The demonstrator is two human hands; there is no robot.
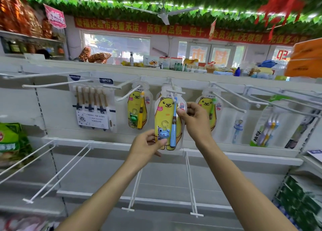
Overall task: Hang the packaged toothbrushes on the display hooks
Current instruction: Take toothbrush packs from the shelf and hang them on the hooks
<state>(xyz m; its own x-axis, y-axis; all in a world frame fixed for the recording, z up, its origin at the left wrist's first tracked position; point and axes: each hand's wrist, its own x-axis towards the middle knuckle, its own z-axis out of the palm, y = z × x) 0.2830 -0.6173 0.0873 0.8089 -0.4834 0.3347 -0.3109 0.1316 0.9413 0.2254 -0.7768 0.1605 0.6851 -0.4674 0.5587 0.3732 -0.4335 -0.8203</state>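
1. Left hand (148,146) pinches the bottom left corner of the blue kids' toothbrush pack (168,124), thumb on the front by the blue bear toy.
2. Right hand (193,119) pinches the pack's right edge, fingers (190,109) curled round it.
3. Pack is upright, its top at the middle display hook (174,91); whether it is threaded on is unclear.
4. Yellow-brush pack (138,107) hangs left, green-brush pack (210,109) right, six-brush pack (93,105) far left.

Two bare forearms showing, no sleeves in frame. Left hand (146,144) and right hand (195,121) both wearing nothing: no gloves, rings, watch or bands showing. Nails looking short.
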